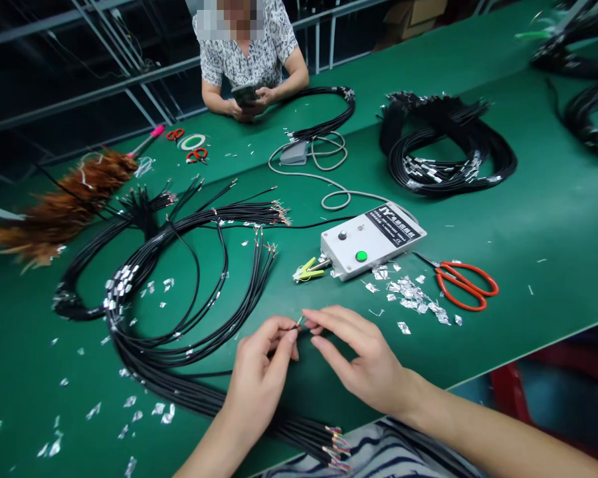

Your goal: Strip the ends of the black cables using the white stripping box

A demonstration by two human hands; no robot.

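My left hand (266, 368) pinches the end of a black cable, whose thin bare tip (299, 321) points up between my two hands. The fingers of my right hand (361, 355) are spread, with the index fingertip beside that tip and the thumb apart from it. Whether my right fingers touch the tip is too small to tell. Left of my hands lies a large bundle of black cables (154, 372) with stripped ends. Beyond my hands sits a grey box (371, 240) with a green button and a yellow-green clip (309, 269) at its front.
Red-handled scissors (466, 285) lie right of the box, near foil scraps (413, 295). Coiled black cables (448, 156) sit at the back right. A person (249, 60) holds a phone across the green table (543, 219). A brown feathery duster (74, 199) lies at the left.
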